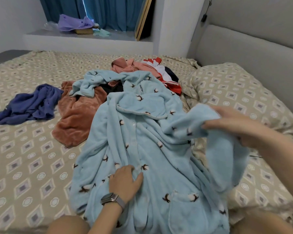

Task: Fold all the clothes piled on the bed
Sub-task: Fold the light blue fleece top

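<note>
Lying lengthwise on the patterned bed: pale blue fleece robe. Left hand pressing flat, fingers relaxed, on its front; right hand gripping its sleeve. Behind the robe: brown fleece, navy garment, pink-and-red pile. No writing readable.

A teal curtain hangs at twelve o'clock above a grey window ledge bearing crumpled purple cloth. A grey padded headboard stands at two o'clock.
</note>
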A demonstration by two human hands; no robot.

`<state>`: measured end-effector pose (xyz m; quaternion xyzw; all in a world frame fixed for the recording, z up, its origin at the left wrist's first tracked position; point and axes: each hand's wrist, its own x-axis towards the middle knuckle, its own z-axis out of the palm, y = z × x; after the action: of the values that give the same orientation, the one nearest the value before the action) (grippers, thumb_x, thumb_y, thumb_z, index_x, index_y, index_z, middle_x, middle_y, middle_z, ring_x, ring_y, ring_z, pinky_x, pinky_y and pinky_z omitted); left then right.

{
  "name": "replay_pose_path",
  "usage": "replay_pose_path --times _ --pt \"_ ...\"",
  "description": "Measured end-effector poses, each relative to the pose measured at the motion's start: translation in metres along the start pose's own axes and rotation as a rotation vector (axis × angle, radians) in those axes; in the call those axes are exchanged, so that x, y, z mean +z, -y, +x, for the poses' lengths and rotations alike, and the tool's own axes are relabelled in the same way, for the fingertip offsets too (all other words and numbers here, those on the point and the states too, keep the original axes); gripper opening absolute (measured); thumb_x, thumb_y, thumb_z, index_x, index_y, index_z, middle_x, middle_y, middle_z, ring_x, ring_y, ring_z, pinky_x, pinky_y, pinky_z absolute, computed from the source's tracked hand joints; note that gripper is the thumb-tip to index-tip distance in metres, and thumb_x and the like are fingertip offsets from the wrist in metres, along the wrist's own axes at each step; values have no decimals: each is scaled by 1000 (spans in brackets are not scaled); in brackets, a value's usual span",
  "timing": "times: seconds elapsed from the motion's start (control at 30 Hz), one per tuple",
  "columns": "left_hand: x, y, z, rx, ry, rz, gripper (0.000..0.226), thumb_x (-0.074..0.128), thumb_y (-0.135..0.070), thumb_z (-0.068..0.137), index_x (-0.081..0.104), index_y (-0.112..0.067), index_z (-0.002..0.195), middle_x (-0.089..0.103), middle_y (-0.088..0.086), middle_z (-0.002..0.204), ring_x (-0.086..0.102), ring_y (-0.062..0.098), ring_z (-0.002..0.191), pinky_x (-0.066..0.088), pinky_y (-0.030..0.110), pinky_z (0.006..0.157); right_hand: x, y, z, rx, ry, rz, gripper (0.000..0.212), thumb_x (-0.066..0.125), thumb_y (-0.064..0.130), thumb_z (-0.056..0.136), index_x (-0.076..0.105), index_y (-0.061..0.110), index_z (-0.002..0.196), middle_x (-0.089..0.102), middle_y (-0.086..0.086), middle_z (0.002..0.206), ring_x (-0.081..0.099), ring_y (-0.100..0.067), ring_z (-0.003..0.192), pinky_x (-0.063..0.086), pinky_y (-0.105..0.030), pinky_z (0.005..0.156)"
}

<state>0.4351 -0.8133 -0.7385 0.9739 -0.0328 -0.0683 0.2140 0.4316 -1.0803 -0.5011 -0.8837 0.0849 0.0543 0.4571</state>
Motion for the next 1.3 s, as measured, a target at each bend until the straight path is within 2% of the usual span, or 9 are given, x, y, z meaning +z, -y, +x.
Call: replay_pose_path --times 0.13,0.27,0.37,0.5,0.67,0.8,0.9,1.1,1.3 --pt "1 -1 19 16 -84 -188 42 39 -54 94 64 -26 114 63 -5 115 58 15 109 44 32 90 87 1 10 -29 381 -567 72 68 39 84 36 26 146 43 -1 148 46 -17 130 39 -25 102" --pt "-7 -18 19 22 -109 -729 50 48 -55 86 71 -12 80 71 8 79 63 15 76 46 31 74 150 -31 21 127 788 -345 57 64 39 91 45 23 141 60 -4 125 64 -18 94 56 -30 78" --pt "-3 -27 15 -5 119 -735 77 38 -78 66 67 -7 77 68 10 74 58 13 65 49 34 73 138 -56 56 271 421 -163 27 56 34 95 66 10 101 67 -6 91 65 -20 67 58 -33 61" --pt "12 -36 12 80 130 -323 56 46 -76 74 58 -22 80 56 -8 78 54 9 78 43 26 70 115 -84 93 468 195 132 27 54 27 98 60 1 96 65 -9 75 59 -21 54 58 -35 55" --pt "12 -56 19 -56 167 -890 15 56 -35 95 63 -22 92 70 -7 92 65 9 92 50 24 86 110 -103 152 -83 -368 -128 45 67 14 87 47 14 127 55 -7 112 55 -24 101 46 -34 87" --pt "9 -67 19 -130 274 -1198 18 54 -32 96 65 -26 109 72 -13 104 65 2 101 49 22 93 80 -85 206 -371 107 -927 78 55 -1 72 42 38 139 26 4 148 13 -25 142 19 -48 110" --pt "11 -67 23 -108 262 -1163 20 51 -36 96 62 -28 111 70 -17 106 63 -3 101 47 18 92 72 -76 230 -492 430 -1230 54 58 16 73 52 33 123 47 10 122 32 -16 131 20 -48 103" --pt "15 -62 43 -128 243 -1194 36 59 -41 87 60 -9 104 72 3 92 65 11 84 50 21 76 56 -50 266 -486 289 -1535 16 46 24 85 62 27 89 55 6 82 53 -19 92 30 -38 86" --pt "30 -56 45 -16 365 -787 30 71 -38 76 66 -19 99 69 -12 93 65 4 86 52 21 80 46 -50 302 -260 -122 -1609 28 46 21 89 64 22 109 63 -4 117 48 -28 117 25 -43 106"
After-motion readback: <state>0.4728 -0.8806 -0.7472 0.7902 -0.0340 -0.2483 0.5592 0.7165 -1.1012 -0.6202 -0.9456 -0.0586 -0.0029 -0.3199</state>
